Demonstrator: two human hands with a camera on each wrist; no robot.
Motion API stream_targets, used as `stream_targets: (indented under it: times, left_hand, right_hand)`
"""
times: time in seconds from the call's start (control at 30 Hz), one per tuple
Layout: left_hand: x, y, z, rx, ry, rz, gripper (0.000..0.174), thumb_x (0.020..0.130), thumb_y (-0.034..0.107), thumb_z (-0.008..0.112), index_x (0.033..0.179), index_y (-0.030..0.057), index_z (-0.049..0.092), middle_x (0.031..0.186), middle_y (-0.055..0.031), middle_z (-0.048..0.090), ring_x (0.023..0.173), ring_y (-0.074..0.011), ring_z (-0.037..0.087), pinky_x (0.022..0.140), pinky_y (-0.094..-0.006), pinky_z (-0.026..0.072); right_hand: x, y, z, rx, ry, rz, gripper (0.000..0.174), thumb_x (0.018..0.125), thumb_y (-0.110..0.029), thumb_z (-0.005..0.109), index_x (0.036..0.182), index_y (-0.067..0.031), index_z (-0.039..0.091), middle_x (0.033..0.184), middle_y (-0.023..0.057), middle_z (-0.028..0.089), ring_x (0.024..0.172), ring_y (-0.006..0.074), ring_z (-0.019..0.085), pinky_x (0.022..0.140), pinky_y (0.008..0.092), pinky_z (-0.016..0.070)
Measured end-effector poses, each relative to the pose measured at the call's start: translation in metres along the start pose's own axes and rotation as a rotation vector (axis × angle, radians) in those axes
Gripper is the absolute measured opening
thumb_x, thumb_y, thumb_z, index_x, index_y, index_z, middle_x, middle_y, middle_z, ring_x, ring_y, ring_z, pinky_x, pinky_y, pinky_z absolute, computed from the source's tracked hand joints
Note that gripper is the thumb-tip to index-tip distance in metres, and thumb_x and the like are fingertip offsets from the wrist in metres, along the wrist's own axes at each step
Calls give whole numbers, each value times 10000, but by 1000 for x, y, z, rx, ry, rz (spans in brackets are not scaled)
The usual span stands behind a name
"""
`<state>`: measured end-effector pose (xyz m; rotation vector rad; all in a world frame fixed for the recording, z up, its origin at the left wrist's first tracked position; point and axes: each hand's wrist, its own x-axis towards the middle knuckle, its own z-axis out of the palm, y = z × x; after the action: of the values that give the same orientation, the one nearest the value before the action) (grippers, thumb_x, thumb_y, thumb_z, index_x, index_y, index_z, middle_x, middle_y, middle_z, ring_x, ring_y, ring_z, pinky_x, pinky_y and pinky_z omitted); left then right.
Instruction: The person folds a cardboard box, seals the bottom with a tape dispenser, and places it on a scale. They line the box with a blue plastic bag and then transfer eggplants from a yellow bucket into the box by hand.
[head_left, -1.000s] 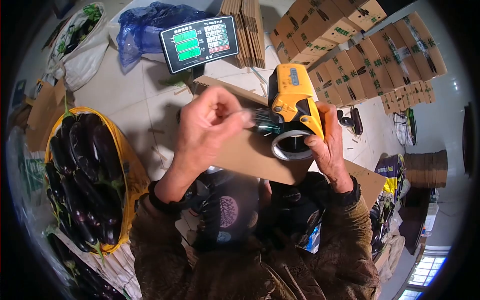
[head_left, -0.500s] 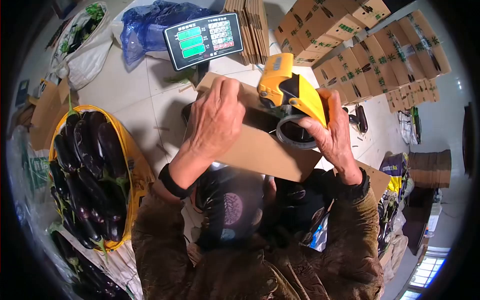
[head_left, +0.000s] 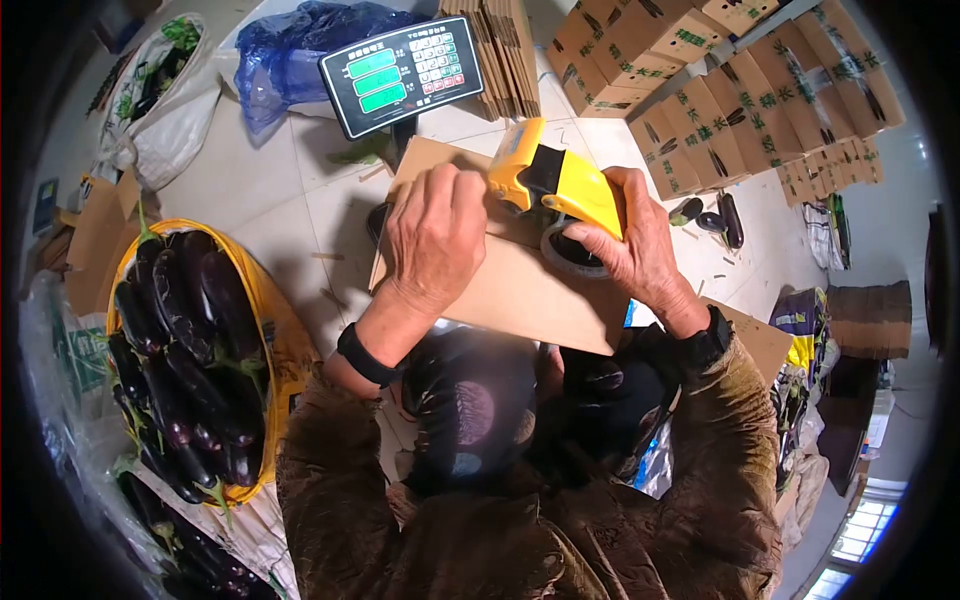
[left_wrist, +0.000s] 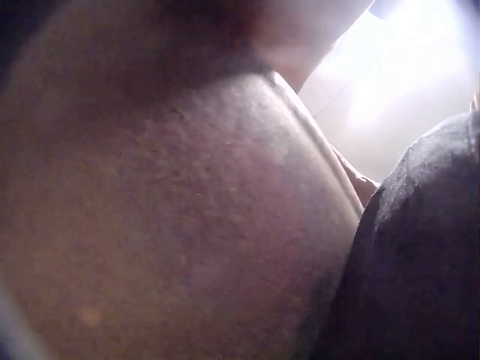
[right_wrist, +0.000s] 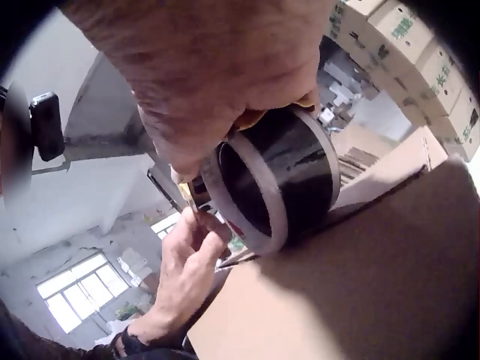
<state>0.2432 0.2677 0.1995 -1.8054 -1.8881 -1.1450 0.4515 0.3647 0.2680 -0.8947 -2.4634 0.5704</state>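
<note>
The cardboard box [head_left: 520, 290] lies under both hands. The yellow tape dispenser [head_left: 555, 180], held clear of it a second ago, is now down on the box top. Its tape roll [right_wrist: 277, 176] touches the cardboard just below the right hand's fingers. The right hand [head_left: 630, 245] is wrapped tightly round the dispenser. The left hand [head_left: 435, 235], which was pinching in the air, now rests bent-fingered on the box. Its fingertips lie at the dispenser's nose, and whether they pinch anything I cannot tell. The strip's start seems to be going onto the box.
</note>
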Motion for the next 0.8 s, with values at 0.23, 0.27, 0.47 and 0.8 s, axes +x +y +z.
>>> stream_targets:
  times: [0.23,0.27,0.47,0.8]
  left_hand:
    - [18,-40,1,-557,-474,-282,196,820,68,582,970,-13,485,945,-228,585,905,-420,572,779,-467,447]
    - [21,-48,4,-613,-507,-213,223,852,76,590,1040,-17,513,930,-204,598,886,-370,587,786,-426,462]
    - [35,-73,15,-622,-518,24,244,814,75,588,1025,-16,507,933,-199,567,914,-390,535,815,-440,435]
    - [18,-59,21,-417,-102,-5,207,780,-15,638,969,-10,553,987,-168,600,1076,-347,554,889,-393,452]
  right_hand:
    - [1,13,7,67,19,4,672,830,-540,693,1139,10,462,928,223,653,861,360,668,764,397,525]
    - [2,13,7,75,18,8,672,830,-540,693,1139,10,462,928,223,653,861,360,668,764,397,525]
    - [8,9,10,86,12,-32,667,804,-531,726,1116,-3,465,914,206,655,845,351,669,739,394,529]
    - [18,3,30,87,90,26,682,779,-511,762,1134,-10,465,907,201,658,838,327,679,749,393,542]
